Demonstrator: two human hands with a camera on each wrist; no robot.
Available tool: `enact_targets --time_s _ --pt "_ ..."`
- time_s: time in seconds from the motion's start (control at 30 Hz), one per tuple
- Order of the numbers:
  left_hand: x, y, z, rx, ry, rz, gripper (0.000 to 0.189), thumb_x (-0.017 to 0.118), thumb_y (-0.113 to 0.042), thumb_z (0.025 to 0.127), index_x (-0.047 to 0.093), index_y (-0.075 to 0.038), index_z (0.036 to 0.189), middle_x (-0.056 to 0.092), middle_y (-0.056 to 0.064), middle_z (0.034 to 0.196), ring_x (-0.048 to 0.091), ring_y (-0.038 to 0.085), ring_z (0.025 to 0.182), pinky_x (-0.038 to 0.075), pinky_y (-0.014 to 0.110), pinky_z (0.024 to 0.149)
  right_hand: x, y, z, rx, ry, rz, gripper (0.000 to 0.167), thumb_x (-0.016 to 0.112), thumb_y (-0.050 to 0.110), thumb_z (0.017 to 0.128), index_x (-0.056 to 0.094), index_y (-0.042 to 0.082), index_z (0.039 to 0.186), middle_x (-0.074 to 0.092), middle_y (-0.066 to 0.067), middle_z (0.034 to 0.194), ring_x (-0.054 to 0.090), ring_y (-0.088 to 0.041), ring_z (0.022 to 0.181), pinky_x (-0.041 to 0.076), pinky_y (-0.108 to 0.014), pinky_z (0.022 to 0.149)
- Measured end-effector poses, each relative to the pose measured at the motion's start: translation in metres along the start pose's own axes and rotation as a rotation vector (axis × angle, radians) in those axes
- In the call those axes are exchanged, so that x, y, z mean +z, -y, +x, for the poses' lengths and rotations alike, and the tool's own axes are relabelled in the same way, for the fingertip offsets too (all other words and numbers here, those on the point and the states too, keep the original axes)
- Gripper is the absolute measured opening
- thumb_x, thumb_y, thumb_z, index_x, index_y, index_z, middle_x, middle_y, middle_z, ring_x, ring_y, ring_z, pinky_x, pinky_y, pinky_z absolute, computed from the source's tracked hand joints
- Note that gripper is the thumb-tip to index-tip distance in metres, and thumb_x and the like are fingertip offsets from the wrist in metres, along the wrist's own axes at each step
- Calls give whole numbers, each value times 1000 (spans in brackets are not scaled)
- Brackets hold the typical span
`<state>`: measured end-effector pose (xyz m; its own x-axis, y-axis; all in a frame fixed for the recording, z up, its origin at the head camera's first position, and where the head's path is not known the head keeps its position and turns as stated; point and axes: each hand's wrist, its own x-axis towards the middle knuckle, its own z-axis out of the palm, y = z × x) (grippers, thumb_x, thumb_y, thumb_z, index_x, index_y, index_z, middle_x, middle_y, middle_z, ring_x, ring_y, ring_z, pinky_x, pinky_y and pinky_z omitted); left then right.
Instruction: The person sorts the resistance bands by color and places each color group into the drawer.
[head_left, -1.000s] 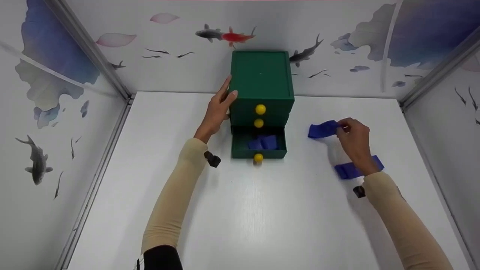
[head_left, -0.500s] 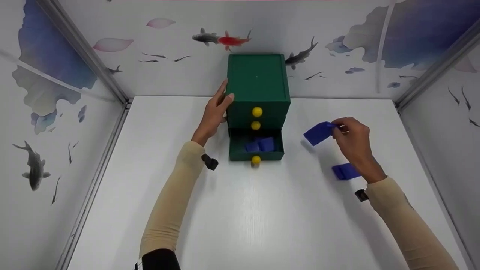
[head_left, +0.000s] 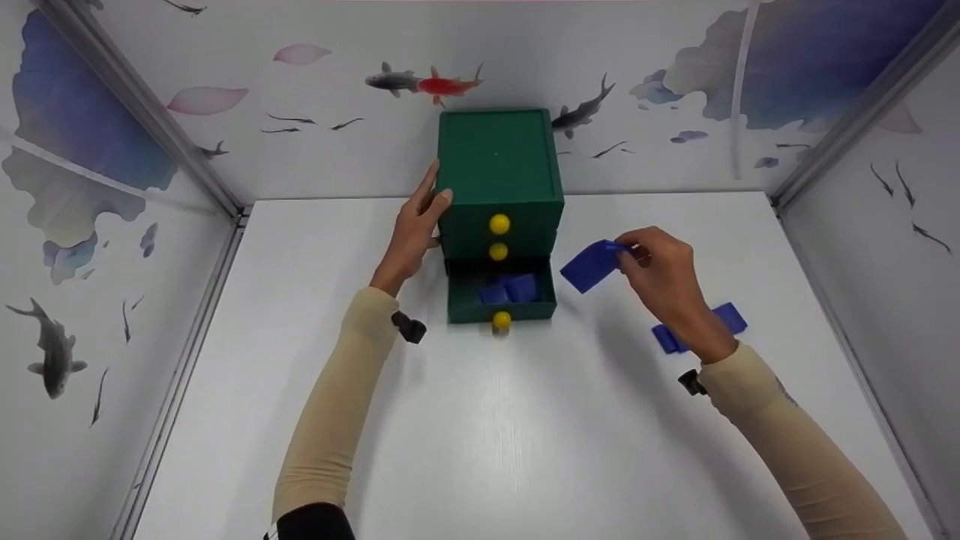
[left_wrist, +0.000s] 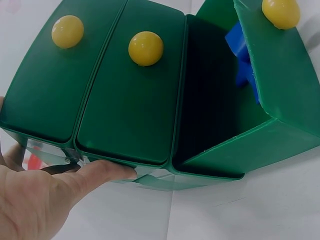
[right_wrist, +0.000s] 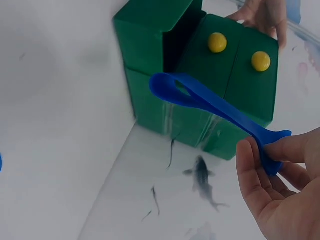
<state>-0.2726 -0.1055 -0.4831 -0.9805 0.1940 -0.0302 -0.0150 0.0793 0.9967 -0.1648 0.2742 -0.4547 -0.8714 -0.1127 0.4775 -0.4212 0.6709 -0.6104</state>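
Note:
My right hand (head_left: pixel 660 274) pinches one end of a blue band (head_left: pixel 589 266) between thumb and fingers, to the right of a green drawer cabinet (head_left: pixel 499 161). In the right wrist view, the free part of the band bends back into a loop in the air. My left hand (head_left: pixel 409 229) rests along the cabinet's left side with its fingers extended. The bottom drawer (head_left: pixel 459 311) is pulled out, and blue pieces (head_left: pixel 519 288) lie inside it. Beneath my right wrist, another blue band (head_left: pixel 729 317) lies on the table, partly hidden.
Yellow round knobs (head_left: pixel 499 224) stick out from the drawer fronts; the upper two drawers are closed. A patterned back wall (head_left: pixel 315 157) stands close behind the cabinet. The white table (head_left: pixel 480 435) extends in front, between side walls.
My right hand has lifted the blue band off the table and carried it left toward the pulled-out drawer. The left hand stays against the cabinet. The head view has shifted slightly.

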Motion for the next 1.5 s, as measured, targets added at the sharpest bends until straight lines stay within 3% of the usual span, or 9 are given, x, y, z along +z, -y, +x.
enact_targets --time_s 0.37,0.7,0.9,1.17,1.5 --pt "1 -1 -1 4 -5 -23 69 57 -58 112 24 -55 172 22 -2 186 31 33 170 38 82 119 22 30 15 -68 62 12 15 71 -7 100 80 -3 112 79 -20 104 68 -24 81 47 -7 74" --pt "0 0 -1 -3 -19 -20 69 58 -60 111 26 -57 171 21 -6 186 30 33 170 39 83 118 49 44 26 -37 112 93 14 70 -5 103 80 -2 113 79 -18 105 71 -23 80 53 -10 73" --pt "1 0 0 -4 -17 -11 69 57 -61 111 25 -57 172 21 -6 186 30 33 170 40 82 118 71 49 22 15 147 119 14 70 -2 104 80 1 113 79 -15 107 71 -23 85 57 -16 76" --pt "2 -1 0 -6 -14 -26 68 57 -60 111 26 -57 171 21 -3 187 29 35 171 38 81 119 107 60 15 49 186 179 15 69 0 105 78 0 117 77 -17 112 70 -28 93 65 -40 88" --pt "2 -1 0 0 -22 -11 69 57 -60 111 25 -56 172 23 -2 186 30 36 170 40 81 118 142 68 11 47 172 202 15 71 2 105 79 -2 117 78 -16 110 70 -27 91 66 -40 87"
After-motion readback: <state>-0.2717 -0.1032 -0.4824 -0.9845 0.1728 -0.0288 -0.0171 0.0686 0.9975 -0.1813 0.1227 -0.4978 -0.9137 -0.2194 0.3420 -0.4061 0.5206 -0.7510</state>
